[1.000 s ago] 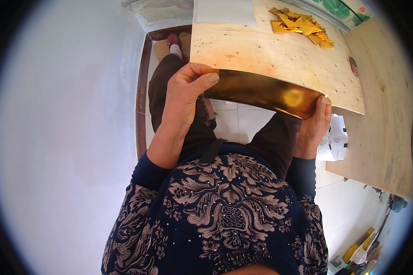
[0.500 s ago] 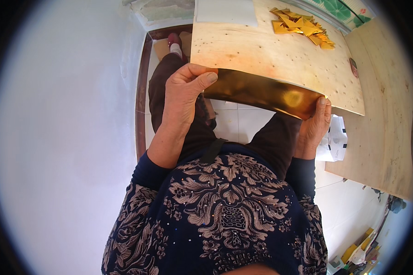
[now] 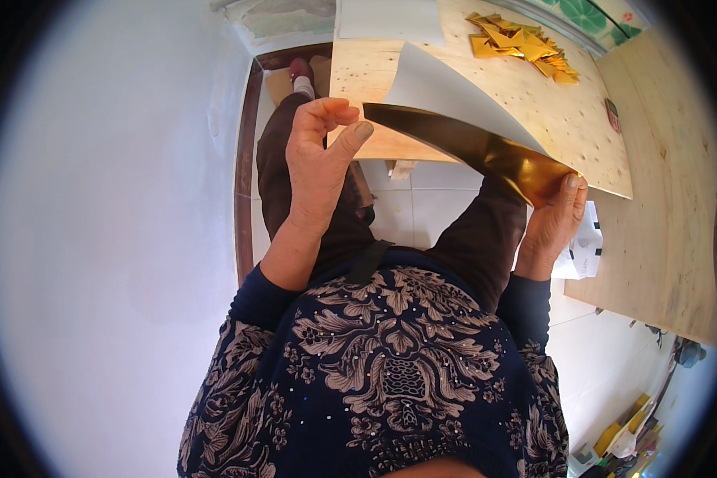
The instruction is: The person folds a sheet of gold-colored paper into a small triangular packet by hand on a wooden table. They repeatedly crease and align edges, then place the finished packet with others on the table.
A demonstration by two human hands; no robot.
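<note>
A sheet of gold foil paper (image 3: 490, 155) with a whitish back is held over my lap at the near edge of the wooden table. Its gold strip faces me, while the pale side bends up and away over the tabletop. My right hand (image 3: 554, 223) pinches the sheet's right end between thumb and fingers. Beside the left end, my left hand (image 3: 315, 163) has thumb and fingers apart, with nothing between them.
Folded gold paper pieces (image 3: 526, 48) lie heaped at the table's far right. A white sheet (image 3: 390, 20) rests at the far left, and a small dark red object (image 3: 613, 115) near the right edge. A white bag (image 3: 583, 247) stands below the table's right corner. To my left is a pale wall (image 3: 111, 239).
My left hand has let go of the gold foil paper and its fingers have spread. The sheet's pale side has swung up into view over the table. My right hand moved slightly right, still pinching.
</note>
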